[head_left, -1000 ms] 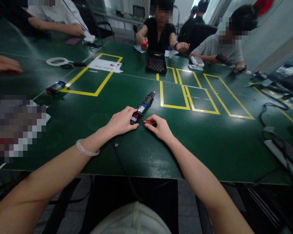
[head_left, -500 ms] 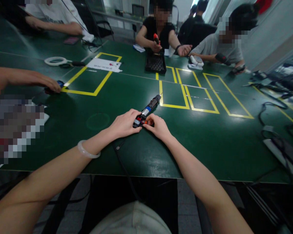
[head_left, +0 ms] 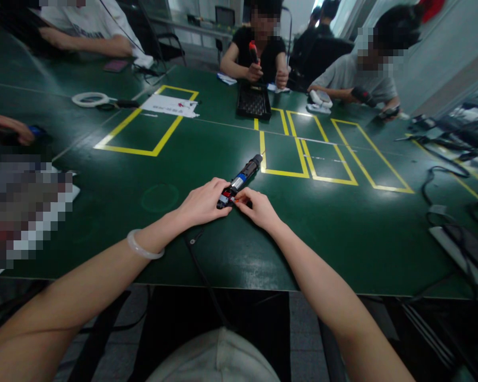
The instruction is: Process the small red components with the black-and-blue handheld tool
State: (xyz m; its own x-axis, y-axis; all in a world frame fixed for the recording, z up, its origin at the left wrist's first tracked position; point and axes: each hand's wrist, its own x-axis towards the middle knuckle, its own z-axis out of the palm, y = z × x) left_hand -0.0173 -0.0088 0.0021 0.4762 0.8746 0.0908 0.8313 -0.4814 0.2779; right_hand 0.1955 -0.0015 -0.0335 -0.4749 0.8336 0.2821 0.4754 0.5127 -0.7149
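An opened electric screwdriver [head_left: 245,174] with a black body lies slantwise on the green table, its narrow end pointing away to the right. Blue and silver parts show in its middle, red ones nearer me. My left hand [head_left: 203,201] is closed around the near end, thumb on one side and fingers on the other. At the right side of that end, my right hand [head_left: 257,207] pinches a small orange-red part [head_left: 236,200], too small to name, against or just beside the body. The fingertips partly hide it.
Yellow tape frames [head_left: 284,173] mark the green table [head_left: 239,249]. Beyond stand a black tray [head_left: 254,114], a white sheet [head_left: 170,105] and a ring-shaped magnifier [head_left: 91,100]. Cables [head_left: 430,185] lie at right, a strap [head_left: 201,260] at the near edge. Co-workers sit around.
My right fingers have shifted slightly at the screwdriver's near end; my left hand stays put. A co-worker's hand at left has drawn away leftward with a dark blue thing.
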